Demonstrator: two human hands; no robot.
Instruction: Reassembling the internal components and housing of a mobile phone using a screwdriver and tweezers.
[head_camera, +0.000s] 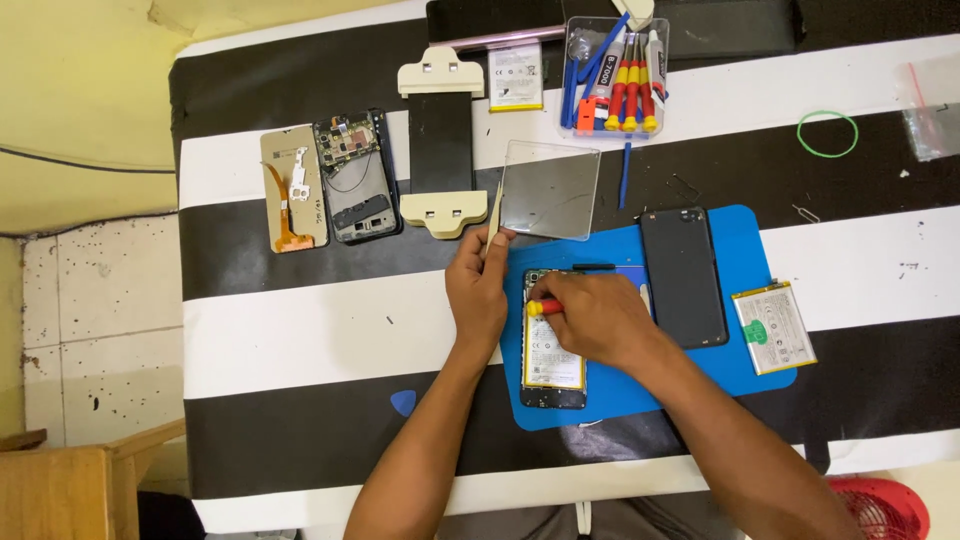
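Observation:
An opened phone with its battery showing lies on a blue mat. My right hand grips a red and yellow screwdriver over the phone's upper part. My left hand rests at the phone's left edge, fingers bent, thumb touching the corner of a clear square lid. A black back cover lies on the mat to the right.
A loose battery lies at the mat's right edge. A second opened phone and a screen panel lie at the left. A clamp holder, a tool box, a green rubber band and a blue pick are about.

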